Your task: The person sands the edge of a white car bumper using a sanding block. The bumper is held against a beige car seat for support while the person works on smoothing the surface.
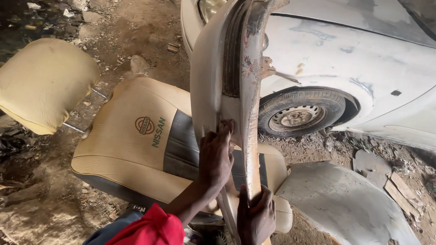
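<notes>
The person holds a long, dirty white bumper [236, 68] upright on end, its long axis running from the bottom middle of the view up and slightly away, past the top edge. The left hand [217, 156] lies flat and closed against the bumper's inner face, fingers curled onto a rusty lip about halfway up the visible length. The right hand [255, 215] sits lower and nearer the body, wrapped tight around the narrow right-hand edge of the bumper. Both hands thus grip the lower part; all the rest of the panel stands above and ahead of them, so the weight lies well beyond the grasp.

Behind the bumper's foot, touching or just beside it, lies a tan car seat [136, 140] flat on the dirt floor [41, 208], with a loose headrest [43, 84] to the left, well apart. To the right stands a primed white car [354, 59], its front wheel [299, 115] near the bumper's edge; whether they touch cannot be told. A detached fender [340, 204] lies on the ground at lower right. Open room is mostly leftward and forward over the seat; the right side is hemmed by the car and fender.
</notes>
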